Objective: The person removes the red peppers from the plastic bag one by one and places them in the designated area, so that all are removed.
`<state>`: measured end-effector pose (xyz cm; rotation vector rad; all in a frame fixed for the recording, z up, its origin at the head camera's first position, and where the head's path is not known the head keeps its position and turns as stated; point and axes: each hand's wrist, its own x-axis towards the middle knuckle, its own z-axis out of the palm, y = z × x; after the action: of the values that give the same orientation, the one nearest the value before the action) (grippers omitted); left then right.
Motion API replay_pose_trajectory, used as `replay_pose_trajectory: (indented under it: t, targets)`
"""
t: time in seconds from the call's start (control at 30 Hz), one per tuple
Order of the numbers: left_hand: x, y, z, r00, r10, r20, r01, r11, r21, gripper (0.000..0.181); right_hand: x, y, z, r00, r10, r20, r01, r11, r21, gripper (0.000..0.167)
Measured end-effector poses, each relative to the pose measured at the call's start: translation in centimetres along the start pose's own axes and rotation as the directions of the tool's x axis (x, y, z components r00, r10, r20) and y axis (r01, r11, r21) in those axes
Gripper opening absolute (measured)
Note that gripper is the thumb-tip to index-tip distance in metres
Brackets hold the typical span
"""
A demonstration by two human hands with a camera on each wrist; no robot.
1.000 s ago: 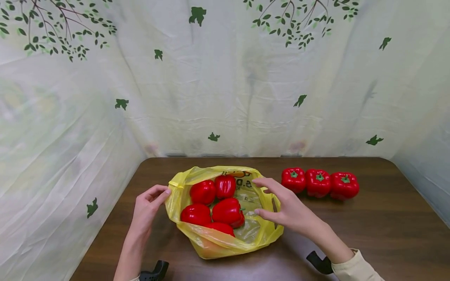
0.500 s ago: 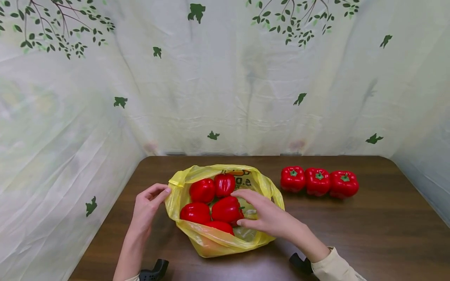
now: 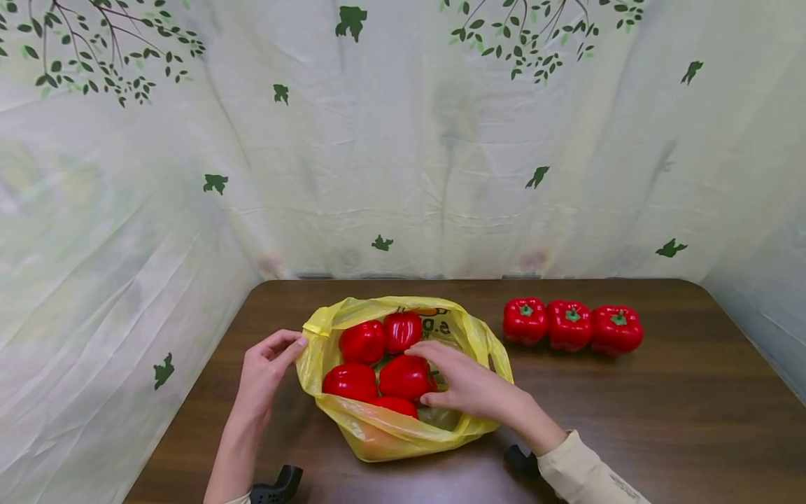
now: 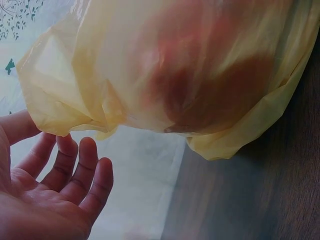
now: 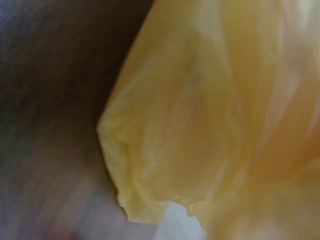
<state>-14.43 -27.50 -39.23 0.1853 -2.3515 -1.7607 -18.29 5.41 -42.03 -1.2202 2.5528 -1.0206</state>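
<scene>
The left hand [image 3: 264,367] pinches the rim of a yellow plastic bag [image 3: 422,441] between its thumb and forefinger; in the left wrist view its other fingers are spread and slightly bent below the bag. The bag stands on the worktop [image 3: 686,420] between the two hands, its mouth spread wide. The right hand [image 3: 469,381] is inside the mouth, its fingers over the top of a red pepper [image 3: 406,378] and its thumb at the near side, beside the green stem. Whether it grips that pepper I cannot tell; the right wrist view shows mostly the bag's wall.

Left of the right hand's fingertips, four more peppers [image 3: 350,383] lie in the bag, the nearest partly hidden by the bag's near wall. Dark print [image 3: 436,325] shows on the far inner wall, just beyond the right hand. Farther out and to the right of that hand, three red peppers with green stems [image 3: 569,326] stand in a row, side by side. Beyond both hands hangs a pale curtain [image 3: 403,140] patterned with leaves.
</scene>
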Motion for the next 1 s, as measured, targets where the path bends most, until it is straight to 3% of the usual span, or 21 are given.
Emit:
replay_pose_trajectory:
  t: [0.33, 0.53, 0.77, 1.0]
  targets:
    - [0.0, 0.1, 0.0, 1.000, -0.002, 0.001, 0.002, 1.000, 0.003, 0.032, 0.7, 0.9, 1.2, 0.994, 0.109, 0.010, -0.109, 0.994, -0.021, 0.079]
    - [-0.1, 0.3, -0.1, 1.000, -0.001, -0.001, 0.001, 1.000, 0.003, 0.032, 0.6, 0.9, 1.4, 0.985, 0.174, -0.015, -0.173, 0.984, 0.034, 0.076]
    - [-0.1, 0.3, -0.2, 1.000, 0.008, 0.003, -0.008, 1.000, 0.007, 0.032, -0.1, 0.7, 1.0, 0.986, 0.161, -0.050, -0.156, 0.984, 0.088, 0.073]
    - [-0.2, 0.3, -0.2, 1.000, 0.014, -0.003, -0.014, 1.000, 0.006, 0.031, -1.0, -0.2, 0.2, 0.987, 0.109, -0.122, -0.107, 0.994, 0.028, 0.074]
